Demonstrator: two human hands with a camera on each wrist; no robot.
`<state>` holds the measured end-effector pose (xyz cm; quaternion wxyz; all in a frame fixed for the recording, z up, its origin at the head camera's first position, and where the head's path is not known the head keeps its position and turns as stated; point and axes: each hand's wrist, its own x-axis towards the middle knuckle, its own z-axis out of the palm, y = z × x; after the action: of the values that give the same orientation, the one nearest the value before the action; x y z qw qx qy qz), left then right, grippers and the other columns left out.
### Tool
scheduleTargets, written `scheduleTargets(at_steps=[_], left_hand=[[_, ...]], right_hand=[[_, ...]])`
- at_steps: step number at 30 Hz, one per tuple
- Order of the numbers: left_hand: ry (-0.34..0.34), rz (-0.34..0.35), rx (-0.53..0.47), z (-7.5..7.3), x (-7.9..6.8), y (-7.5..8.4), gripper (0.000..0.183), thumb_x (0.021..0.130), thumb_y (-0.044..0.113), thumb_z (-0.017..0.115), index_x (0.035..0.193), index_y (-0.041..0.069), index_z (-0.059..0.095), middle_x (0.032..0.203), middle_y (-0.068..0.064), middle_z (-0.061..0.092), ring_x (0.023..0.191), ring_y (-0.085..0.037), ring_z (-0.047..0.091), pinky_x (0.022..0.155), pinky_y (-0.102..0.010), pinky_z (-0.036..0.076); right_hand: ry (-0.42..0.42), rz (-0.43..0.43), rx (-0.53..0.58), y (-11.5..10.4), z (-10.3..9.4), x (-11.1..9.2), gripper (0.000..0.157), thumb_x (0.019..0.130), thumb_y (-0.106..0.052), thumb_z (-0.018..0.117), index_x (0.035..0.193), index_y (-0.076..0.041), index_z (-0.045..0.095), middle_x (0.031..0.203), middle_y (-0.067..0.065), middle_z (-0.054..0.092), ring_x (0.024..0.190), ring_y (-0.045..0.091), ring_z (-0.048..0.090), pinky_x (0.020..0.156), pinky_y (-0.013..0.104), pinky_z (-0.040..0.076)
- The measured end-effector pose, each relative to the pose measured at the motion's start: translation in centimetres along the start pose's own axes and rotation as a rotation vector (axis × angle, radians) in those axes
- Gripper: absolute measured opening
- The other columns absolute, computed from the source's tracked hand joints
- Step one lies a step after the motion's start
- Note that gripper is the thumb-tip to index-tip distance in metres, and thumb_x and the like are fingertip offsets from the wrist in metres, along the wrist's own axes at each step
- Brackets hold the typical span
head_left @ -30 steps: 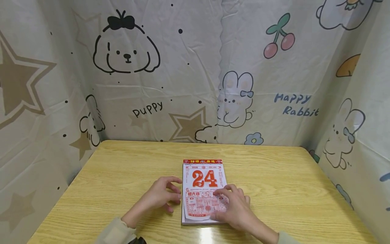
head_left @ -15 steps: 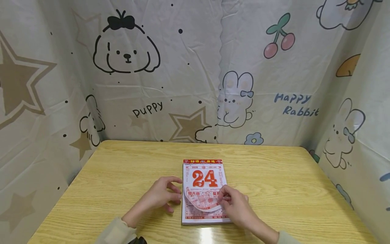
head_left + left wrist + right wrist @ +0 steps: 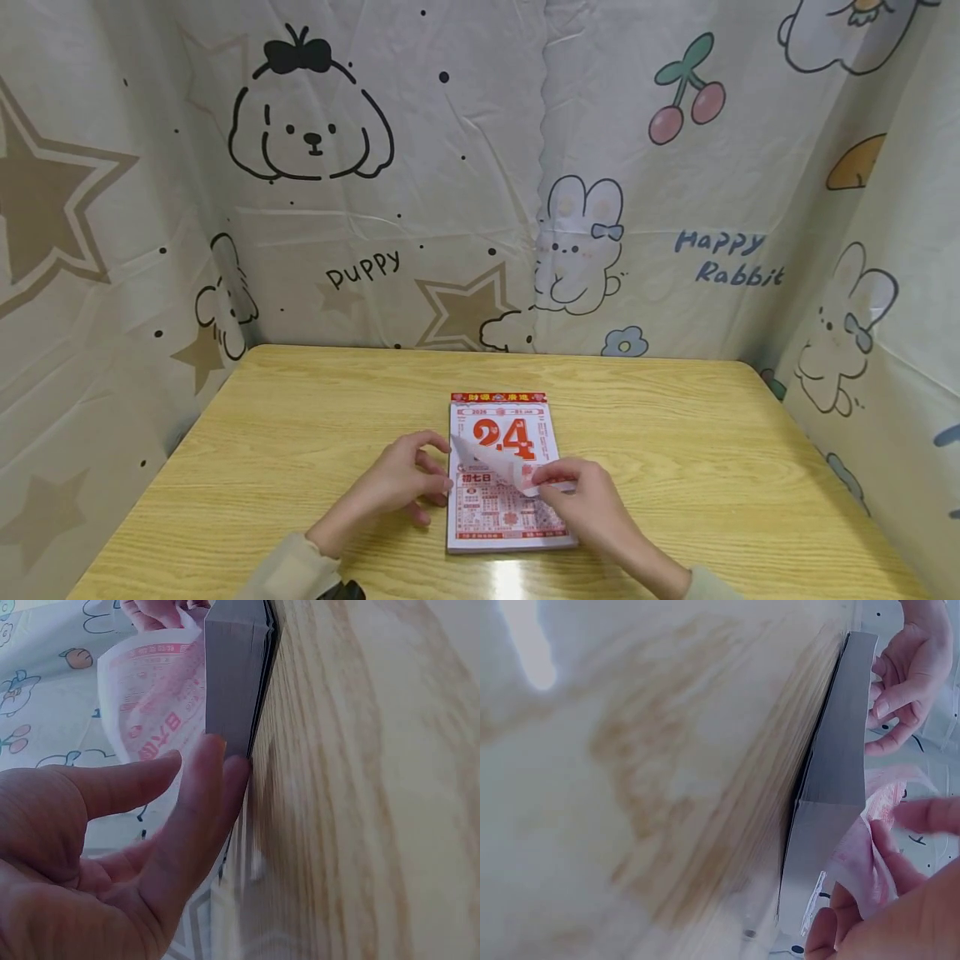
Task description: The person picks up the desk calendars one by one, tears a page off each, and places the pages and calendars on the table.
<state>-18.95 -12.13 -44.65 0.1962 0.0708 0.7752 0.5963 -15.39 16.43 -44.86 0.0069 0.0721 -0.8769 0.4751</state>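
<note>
A thick tear-off calendar (image 3: pixel 506 521) with red print and a red header strip lies flat on the table. My right hand (image 3: pixel 588 496) pinches the lower right of its top page (image 3: pixel 502 463), which is lifted and folded up across the big "24". The sheet beneath shows below the fold. In the left wrist view the raised page (image 3: pixel 150 682) bows away from the grey-white side of the pad (image 3: pixel 234 682). My left hand (image 3: pixel 397 475) rests at the pad's left edge, fingers loosely bent, fingertips right at its side.
The calendar lies toward the front of a light wooden table (image 3: pixel 322 392). A pale curtain (image 3: pixel 465 192) printed with cartoon animals and stars encloses the back and both sides. A black object (image 3: pixel 345 591) shows at the left sleeve.
My right hand has gone from lying over the calendar to pinching the top page. It has lifted and curled the page's lower part upward, uncovering the sheet beneath. The left hand stays nearly still.
</note>
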Motion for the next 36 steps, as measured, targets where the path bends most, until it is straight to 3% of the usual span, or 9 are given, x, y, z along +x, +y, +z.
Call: scheduleTargets(at_steps=[2,6,9,14,18,22,26,30,36], left_hand=[[0.008,-0.013,0.017,0.0,0.1,0.0,0.041,0.09,-0.005,0.077,0.129,-0.001,0.063,0.097,-0.016,0.066,0.074,-0.026,0.073,0.051,-0.04,0.065],[0.03,-0.037,0.042,0.1,0.4,0.0,0.046,0.091,-0.003,0.078,0.135,0.001,0.067,0.098,-0.015,0.066,0.074,-0.024,0.073,0.051,-0.038,0.065],[0.043,-0.046,0.053,0.2,0.6,-0.1,0.05,0.089,-0.004,0.08,0.137,0.0,0.067,0.097,-0.014,0.067,0.072,-0.023,0.073,0.051,-0.037,0.065],[0.071,-0.03,0.075,0.4,1.1,-0.4,0.059,0.085,-0.004,0.084,0.142,-0.001,0.064,0.092,-0.012,0.068,0.066,-0.021,0.072,0.051,-0.037,0.065],[0.084,-0.022,0.083,0.6,1.2,-0.5,0.067,0.083,-0.005,0.085,0.145,-0.002,0.061,0.089,-0.012,0.069,0.064,-0.021,0.072,0.05,-0.037,0.065],[0.081,-0.041,0.09,0.7,1.3,-0.4,0.062,0.084,-0.005,0.085,0.142,-0.002,0.064,0.088,-0.011,0.068,0.063,-0.021,0.072,0.05,-0.036,0.065],[0.077,-0.048,0.092,0.8,1.2,-0.4,0.061,0.084,-0.005,0.085,0.142,-0.002,0.064,0.088,-0.012,0.068,0.063,-0.021,0.073,0.049,-0.036,0.065],[0.077,-0.045,0.078,0.8,1.2,-0.4,0.063,0.084,-0.007,0.084,0.143,-0.004,0.063,0.088,-0.013,0.068,0.063,-0.022,0.073,0.049,-0.036,0.065],[0.076,-0.046,0.07,0.8,1.1,-0.4,0.064,0.083,-0.007,0.084,0.143,-0.005,0.062,0.088,-0.013,0.068,0.063,-0.022,0.073,0.05,-0.037,0.065]], right_hand=[[0.01,0.022,-0.003,-0.2,-0.1,0.0,0.01,0.087,-0.019,0.086,0.094,-0.016,0.08,0.101,-0.003,0.075,0.098,0.015,0.067,0.089,0.039,0.059],[0.038,0.091,-0.028,-0.6,-0.3,0.1,0.036,0.075,-0.042,0.097,0.095,-0.018,0.079,0.106,-0.002,0.072,0.103,0.017,0.065,0.089,0.041,0.059],[0.05,0.125,-0.049,-0.7,-0.3,0.3,0.046,0.068,-0.046,0.1,0.093,-0.017,0.074,0.102,-0.002,0.07,0.096,0.017,0.062,0.08,0.035,0.056],[0.074,0.12,-0.083,-0.4,-0.3,0.8,0.052,0.069,-0.047,0.099,0.086,-0.015,0.061,0.076,-0.002,0.052,0.067,0.014,0.044,0.054,0.025,0.037],[0.093,0.092,-0.089,0.0,-0.3,1.2,0.047,0.081,-0.043,0.092,0.082,-0.015,0.055,0.069,-0.003,0.042,0.062,0.013,0.038,0.05,0.025,0.03],[0.107,0.072,-0.077,0.4,-0.4,1.4,0.036,0.092,-0.03,0.084,0.081,-0.013,0.054,0.069,-0.003,0.048,0.063,0.012,0.042,0.053,0.024,0.034],[0.117,0.083,-0.056,0.7,-0.6,1.5,0.024,0.098,-0.029,0.077,0.094,-0.009,0.063,0.071,0.0,0.055,0.062,0.013,0.047,0.053,0.026,0.041],[0.134,0.082,-0.016,1.0,-0.6,1.5,0.021,0.101,-0.025,0.074,0.108,-0.006,0.072,0.075,0.0,0.067,0.066,0.013,0.059,0.061,0.026,0.05],[0.16,0.069,0.022,1.3,-0.6,1.6,0.011,0.096,-0.016,0.079,0.096,-0.005,0.08,0.079,0.0,0.07,0.071,0.013,0.058,0.061,0.022,0.05]])
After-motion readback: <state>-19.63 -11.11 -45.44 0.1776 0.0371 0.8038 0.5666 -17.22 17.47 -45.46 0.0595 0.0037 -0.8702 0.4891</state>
